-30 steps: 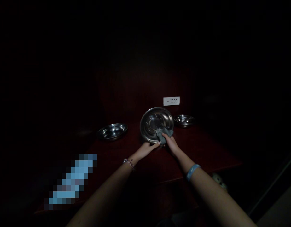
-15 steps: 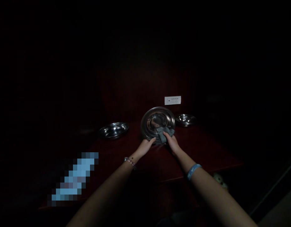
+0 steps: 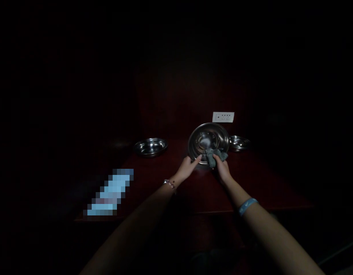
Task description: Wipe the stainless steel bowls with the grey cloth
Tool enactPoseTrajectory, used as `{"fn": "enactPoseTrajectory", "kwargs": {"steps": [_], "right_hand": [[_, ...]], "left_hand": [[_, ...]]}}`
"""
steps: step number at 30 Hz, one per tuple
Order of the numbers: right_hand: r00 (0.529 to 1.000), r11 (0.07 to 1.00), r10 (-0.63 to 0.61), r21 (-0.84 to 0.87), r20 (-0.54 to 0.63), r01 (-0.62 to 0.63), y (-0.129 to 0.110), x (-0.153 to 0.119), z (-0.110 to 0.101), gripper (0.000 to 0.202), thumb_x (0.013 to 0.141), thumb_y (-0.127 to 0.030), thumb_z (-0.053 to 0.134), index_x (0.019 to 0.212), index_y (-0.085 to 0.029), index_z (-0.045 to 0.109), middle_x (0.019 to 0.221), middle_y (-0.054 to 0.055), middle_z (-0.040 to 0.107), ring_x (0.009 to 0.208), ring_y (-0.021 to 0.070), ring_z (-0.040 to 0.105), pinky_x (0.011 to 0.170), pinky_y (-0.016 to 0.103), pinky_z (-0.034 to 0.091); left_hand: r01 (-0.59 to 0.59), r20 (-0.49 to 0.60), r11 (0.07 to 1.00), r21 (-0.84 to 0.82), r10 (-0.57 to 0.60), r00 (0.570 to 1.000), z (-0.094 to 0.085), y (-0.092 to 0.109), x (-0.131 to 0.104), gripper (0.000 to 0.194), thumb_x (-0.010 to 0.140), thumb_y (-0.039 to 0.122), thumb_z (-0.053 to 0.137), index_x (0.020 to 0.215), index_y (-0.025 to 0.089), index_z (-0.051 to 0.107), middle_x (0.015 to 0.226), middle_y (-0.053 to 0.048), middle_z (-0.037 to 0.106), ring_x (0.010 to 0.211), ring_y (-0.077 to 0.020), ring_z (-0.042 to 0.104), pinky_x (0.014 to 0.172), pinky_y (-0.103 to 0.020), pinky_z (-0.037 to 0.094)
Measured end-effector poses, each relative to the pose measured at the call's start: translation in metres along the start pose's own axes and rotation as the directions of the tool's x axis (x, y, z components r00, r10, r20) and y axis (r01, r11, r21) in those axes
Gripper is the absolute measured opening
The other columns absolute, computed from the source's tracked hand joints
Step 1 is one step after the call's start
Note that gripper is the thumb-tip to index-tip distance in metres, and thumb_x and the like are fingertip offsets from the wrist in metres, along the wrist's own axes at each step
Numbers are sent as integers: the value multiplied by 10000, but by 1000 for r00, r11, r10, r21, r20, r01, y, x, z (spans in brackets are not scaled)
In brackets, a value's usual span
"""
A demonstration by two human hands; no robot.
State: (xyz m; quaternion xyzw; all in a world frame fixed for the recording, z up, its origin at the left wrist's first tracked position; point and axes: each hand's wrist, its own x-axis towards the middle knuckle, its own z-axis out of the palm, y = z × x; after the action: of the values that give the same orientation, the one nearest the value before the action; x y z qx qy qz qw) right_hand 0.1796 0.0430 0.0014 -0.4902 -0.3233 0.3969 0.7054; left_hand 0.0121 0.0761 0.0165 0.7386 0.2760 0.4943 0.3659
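Note:
A shiny steel bowl [image 3: 207,141] is tipped up with its hollow side facing me, above the dark red table. At its lower left rim, my left hand [image 3: 186,169] grips it, thumb on the inside and fingers out of sight behind. My right hand [image 3: 223,170] is closed on a grey-green cloth [image 3: 212,157], pressed against the bowl's lower right rim. The fingers under the cloth are hidden, so whether they also grip the rim is unclear.
To the left on the table [image 3: 165,191] lies another steel bowl [image 3: 151,146]. Further steel bowls [image 3: 239,143], seemingly stacked, stand at the right behind the held one. A white socket panel [image 3: 223,117] is on the back wall. A blurred-out bluish patch [image 3: 110,194] lies at front left.
The whole view has shifted, so everything sits further right and higher. The held bowl now faces me a little differently; both hands keep their grips on the bowl and cloth.

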Motion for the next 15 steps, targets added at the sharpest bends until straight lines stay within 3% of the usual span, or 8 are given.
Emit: {"fn": "enactPoseTrajectory", "kwargs": {"steps": [5,10,15], "right_hand": [[998,996,-26,-85,54,31,0,-1,-1,520,689,-489,684,1066,-132,706,877,65,754,671,191,660,499,248,457],[993,990,-47,-130,106,61,1,-1,0,479,710,-489,667,1030,-136,716,842,63,757,686,200,672,546,261,488],[987,981,-159,-115,-20,155,1,4,-2,480,704,-453,703,1052,-121,703,1017,104,750,877,227,702,747,298,541]], "left_hand": [[-15,156,1000,22,12,988,6,0,-4,492,850,403,600,1287,178,598,1350,-63,619,1269,-234,547,1154,-418,341],[30,90,999,38,-33,995,7,-6,-1,463,880,337,516,1308,170,582,1397,-55,580,1296,-218,522,1161,-393,324],[47,8,992,119,-48,999,-2,-9,5,347,858,280,519,1155,171,662,1240,-72,686,1155,-218,617,1053,-345,430]]}}
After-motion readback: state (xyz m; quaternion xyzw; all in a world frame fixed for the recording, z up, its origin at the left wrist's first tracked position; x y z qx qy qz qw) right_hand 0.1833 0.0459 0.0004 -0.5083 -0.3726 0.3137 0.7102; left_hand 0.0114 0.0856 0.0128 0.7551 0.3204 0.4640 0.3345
